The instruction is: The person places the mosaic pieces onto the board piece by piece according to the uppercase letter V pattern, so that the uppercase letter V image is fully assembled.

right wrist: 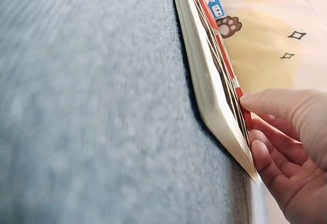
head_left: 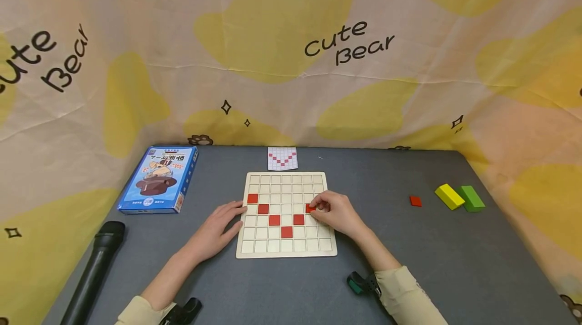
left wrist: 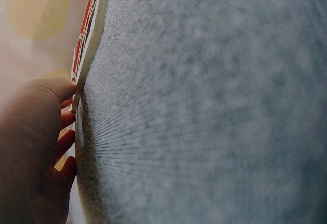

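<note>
A cream grid board [head_left: 286,255] lies flat on the table. Several red square tiles [head_left: 286,232] sit in its cells, slanting down from the left and up again to the right. My right hand [head_left: 335,212] pinches a red tile [head_left: 309,208] at a cell near the board's right side; its fingertips partly cover the tile. In the right wrist view, the thumb and fingers meet at this tile's edge [right wrist: 246,116], low on the board. My left hand [head_left: 215,230] touches the board's left edge with extended fingers. The left wrist view shows its fingertips [left wrist: 66,141] along that edge.
Behind the board lies a small patterned card [head_left: 282,158]. A loose red tile [head_left: 416,201], a yellow block [head_left: 449,196] and a green block [head_left: 471,198] lie to the right. On the left are a blue box [head_left: 156,179] and a black microphone [head_left: 93,274].
</note>
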A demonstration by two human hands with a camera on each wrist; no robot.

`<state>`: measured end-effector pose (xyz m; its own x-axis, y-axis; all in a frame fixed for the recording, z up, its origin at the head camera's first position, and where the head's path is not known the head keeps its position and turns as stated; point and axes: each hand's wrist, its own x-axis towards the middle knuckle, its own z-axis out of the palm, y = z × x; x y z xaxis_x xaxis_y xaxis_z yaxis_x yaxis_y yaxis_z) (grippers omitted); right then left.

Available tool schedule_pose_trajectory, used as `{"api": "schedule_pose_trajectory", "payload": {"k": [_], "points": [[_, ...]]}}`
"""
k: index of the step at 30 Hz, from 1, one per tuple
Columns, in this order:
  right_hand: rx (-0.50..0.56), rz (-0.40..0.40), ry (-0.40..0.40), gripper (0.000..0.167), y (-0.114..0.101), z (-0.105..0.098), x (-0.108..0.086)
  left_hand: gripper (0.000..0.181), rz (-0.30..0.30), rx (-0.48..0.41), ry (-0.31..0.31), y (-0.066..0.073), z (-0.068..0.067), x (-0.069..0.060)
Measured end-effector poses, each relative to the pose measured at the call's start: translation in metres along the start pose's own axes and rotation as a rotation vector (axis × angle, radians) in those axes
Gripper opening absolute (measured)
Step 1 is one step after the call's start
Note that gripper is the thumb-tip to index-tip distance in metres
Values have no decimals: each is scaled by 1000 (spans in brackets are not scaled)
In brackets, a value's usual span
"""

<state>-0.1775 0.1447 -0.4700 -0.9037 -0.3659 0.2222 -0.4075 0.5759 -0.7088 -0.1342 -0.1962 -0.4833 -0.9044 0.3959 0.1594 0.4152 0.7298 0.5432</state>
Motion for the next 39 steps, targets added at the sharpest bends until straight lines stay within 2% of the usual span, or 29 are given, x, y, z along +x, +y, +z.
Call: {"api": "schedule_pose_trajectory", "payload": {"k": [12,18,30,39], "points": [[-8,-29,12,10,0,2,-1,42,-15,-8,-27,1,-1,0],[4,19,34,13,6,-5,-6,42,-13,-6,-28,0,-1,1],[-15,135,126,17,28,-36,-25,41,-1,-11,-16,0,-1,-1],[-80,191,200,14,49,-66,-41,41,-1,-11,-16,-1,-1,0]]}}
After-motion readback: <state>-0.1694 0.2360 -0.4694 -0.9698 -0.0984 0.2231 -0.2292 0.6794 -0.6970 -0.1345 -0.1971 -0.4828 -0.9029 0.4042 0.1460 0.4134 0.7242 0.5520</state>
